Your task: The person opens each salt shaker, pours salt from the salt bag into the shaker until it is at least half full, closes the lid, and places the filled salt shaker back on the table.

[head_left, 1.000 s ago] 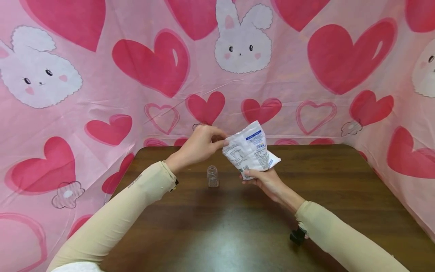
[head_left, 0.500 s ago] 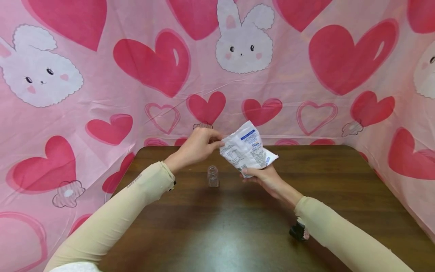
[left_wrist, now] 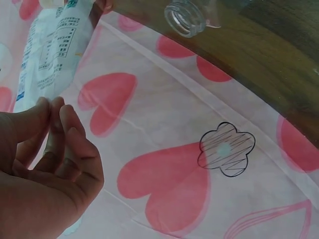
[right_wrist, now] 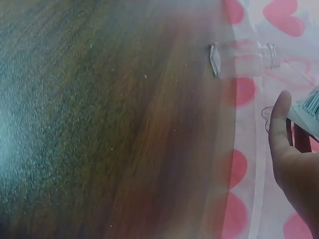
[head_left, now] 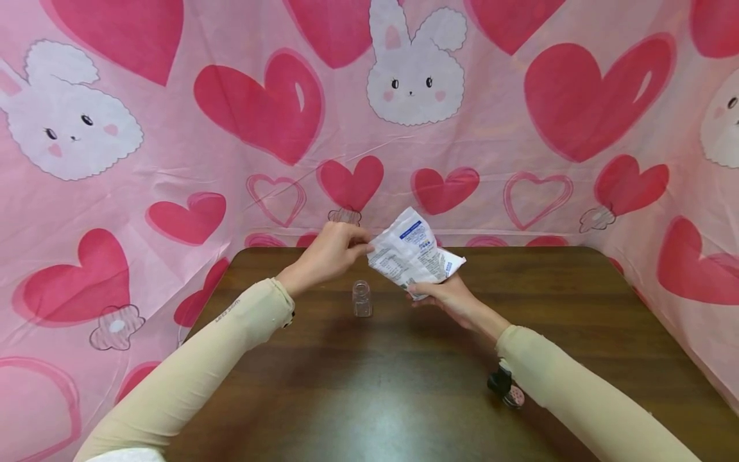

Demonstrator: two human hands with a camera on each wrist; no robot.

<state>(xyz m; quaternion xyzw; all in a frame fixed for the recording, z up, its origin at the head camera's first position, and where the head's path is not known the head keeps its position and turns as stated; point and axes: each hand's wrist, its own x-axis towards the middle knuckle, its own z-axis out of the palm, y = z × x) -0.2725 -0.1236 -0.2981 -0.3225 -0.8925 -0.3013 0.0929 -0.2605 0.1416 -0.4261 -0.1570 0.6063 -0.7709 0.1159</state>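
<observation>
A white plastic packet [head_left: 408,250] printed with blue and dark text is held above the table, tilted, between both hands. My right hand [head_left: 447,296] grips its lower edge, thumb on the printed face. My left hand [head_left: 335,250] pinches the packet's upper left corner between thumb and fingertips; the left wrist view shows that pinch against the packet [left_wrist: 52,55]. Below and slightly left of the packet, a small clear bottle [head_left: 362,299] stands upright on the table. Its threaded neck [left_wrist: 185,19] is uncapped. What the packet contains is hidden.
The dark wooden table [head_left: 369,378] meets a pink cloth backdrop [head_left: 485,135] with hearts and rabbits behind and at the sides. A small pink round piece with dark dots [head_left: 514,396] shows beside the black device [head_left: 500,380] at my right wrist.
Both hands have shifted slightly left with the packet, bringing it closer to the bottle. The left hand has also dropped a little. The bottle has stayed put.
</observation>
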